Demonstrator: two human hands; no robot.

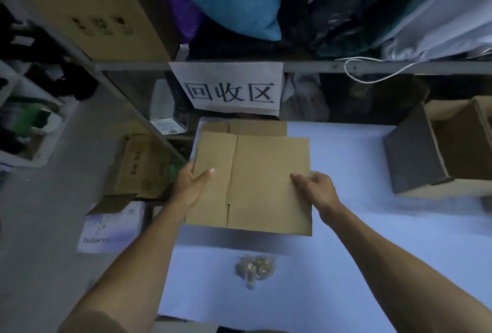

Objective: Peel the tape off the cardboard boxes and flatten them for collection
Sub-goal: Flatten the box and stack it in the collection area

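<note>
Two hands on a flattened box

Flattened brown cardboard box lies over the far-left part of the white tabletop, above another flat brown cardboard sheet. Left hand grips its left edge, thumb on top. Right hand pinches its right edge, fingers curled. Crumpled clear tape wad lies nearer. Open brown carton stands right. White paper sign hangs behind.
</note>
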